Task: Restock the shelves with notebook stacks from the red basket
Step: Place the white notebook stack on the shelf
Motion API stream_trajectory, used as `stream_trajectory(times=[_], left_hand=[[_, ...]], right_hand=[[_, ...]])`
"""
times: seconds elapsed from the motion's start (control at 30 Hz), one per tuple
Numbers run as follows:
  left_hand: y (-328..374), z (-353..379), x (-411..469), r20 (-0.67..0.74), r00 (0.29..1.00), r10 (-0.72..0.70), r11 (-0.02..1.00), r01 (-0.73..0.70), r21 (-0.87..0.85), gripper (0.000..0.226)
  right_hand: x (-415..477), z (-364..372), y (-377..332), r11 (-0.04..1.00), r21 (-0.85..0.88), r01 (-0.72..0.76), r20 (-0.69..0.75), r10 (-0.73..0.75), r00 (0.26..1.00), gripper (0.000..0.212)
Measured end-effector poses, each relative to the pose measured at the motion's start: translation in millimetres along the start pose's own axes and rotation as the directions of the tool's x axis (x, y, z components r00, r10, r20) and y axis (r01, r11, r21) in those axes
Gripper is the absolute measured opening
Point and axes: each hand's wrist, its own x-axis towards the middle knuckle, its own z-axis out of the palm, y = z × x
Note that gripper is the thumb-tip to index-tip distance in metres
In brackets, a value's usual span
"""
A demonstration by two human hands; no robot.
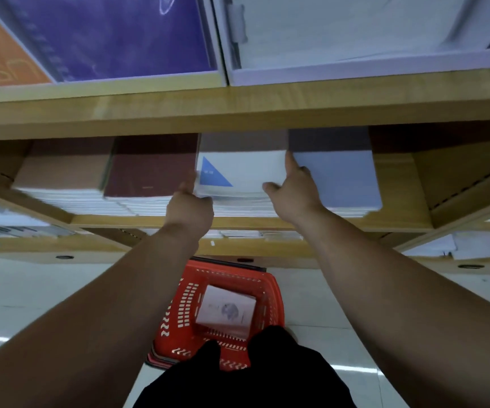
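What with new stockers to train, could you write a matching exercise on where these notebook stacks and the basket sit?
Things:
1 maroon notebook stack
2 blue-triangle notebook stack
3 pale blue notebook stack
4 red basket

Places:
a between left hand and right hand
b on the floor
c right of the right hand
d left of the left hand

Pairs: 1-d, 2-a, 3-c, 4-b.
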Motion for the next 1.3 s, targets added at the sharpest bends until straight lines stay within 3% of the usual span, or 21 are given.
stream_trajectory(times=[0.1,0.27,0.4,0.47,0.67,0.73,0.77,0.8,0.83,0.9,0.93,1.0,1.1,1.3], left_hand=[[4.5,-0.2,-6.1,0.099,0.994,-0.052,0.989,0.065,-0.133,0.062],[4.0,0.3,-17.7,0.191,0.979,-0.065,0.972,0.105,-0.211,0.073],[8.2,13.1,-37.9,0.302,0.95,-0.078,0.867,0.214,-0.449,0.067],[10.3,22.7,-47.0,0.309,0.949,-0.064,0.845,0.217,-0.489,0.064],[23.8,70.8,-73.3,0.429,0.903,0.014,0.948,0.124,-0.293,0.07],[28.7,87.6,-75.0,0.462,0.885,0.05,0.994,0.0,-0.108,0.071],[30.9,94.5,-75.3,0.461,0.882,0.095,0.991,-0.127,0.039,0.068],[32.7,99.1,-75.5,0.443,0.879,0.175,0.931,-0.294,0.215,0.063],[32.6,101.0,-73.9,0.418,0.864,0.282,0.796,-0.454,0.401,0.058],[30.4,100.1,-65.8,0.404,0.794,0.455,0.433,-0.593,0.679,0.064],[29.7,98.4,-60.0,0.451,0.758,0.471,0.305,-0.62,0.723,0.071],[27.9,97.0,-44.8,0.606,0.703,0.372,0.166,-0.693,0.702,0.083],[23.1,102.2,-25.5,0.687,0.676,0.267,0.101,-0.729,0.677,0.08],[17.8,103.3,-16.0,0.589,0.7,0.404,0.137,-0.683,0.717,0.063]], right_hand=[[4.6,3.1,6.7,0.997,0.07,-0.032,-0.079,0.038,0.996,0.078],[4.4,4.9,17.2,0.975,0.222,-0.033,-0.205,0.079,0.976,0.033],[-1.5,-14.2,29.8,0.957,0.289,-0.015,-0.219,0.081,0.972,0.033],[-7.9,-27.8,38.6,0.944,0.328,0.01,-0.219,0.066,0.974,0.038],[-28.7,-73.6,82.0,0.851,0.524,-0.032,-0.255,0.193,0.948,0.043],[-33.6,-88.9,100.2,0.838,0.541,-0.064,-0.263,0.241,0.934,0.044],[-34.8,-95.2,109.4,0.841,0.537,-0.07,-0.278,0.255,0.926,0.043],[-35.2,-100.3,116.9,0.842,0.534,-0.077,-0.291,0.268,0.919,0.043],[-34.5,-104.0,121.8,0.844,0.529,-0.087,-0.297,0.28,0.913,0.042],[-32.0,-109.6,125.7,0.856,0.506,-0.109,-0.292,0.289,0.912,0.043],[-30.2,-111.4,126.0,0.865,0.489,-0.113,-0.291,0.284,0.914,0.043],[-28.5,-115.7,125.7,0.876,0.469,-0.11,-0.301,0.275,0.913,0.042],[-28.5,-119.3,132.8,0.887,0.45,-0.106,-0.317,0.27,0.909,0.042],[-46.4,-117.1,149.6,0.852,0.513,-0.105,-0.325,0.307,0.895,0.04]])
